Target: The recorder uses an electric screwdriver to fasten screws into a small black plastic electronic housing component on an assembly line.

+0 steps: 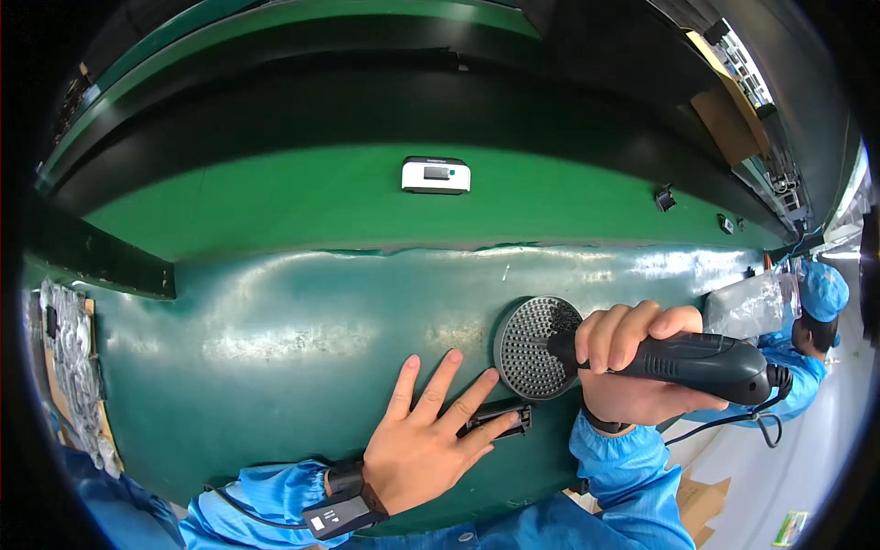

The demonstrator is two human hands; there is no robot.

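Gripping now: R hand is holding the dark corded tool over the green bench, round perf'd head facing up; L hand is resting open, fingers spread across a blk part; white-and-blk unit is sitting further back.

Left forearm: blue-sleeved, slanting in over the near edge of the tabletop, toward the right
Left hand: back uppermost, fingers fanned apart and almost straight, pointing toward the far edge and rightward
Right forearm: blue-sleeved, reaching from the near edge toward the far edge
Right hand: fingers bent together in a firm grip
Both hands: well apart, the right one farther from the near edge
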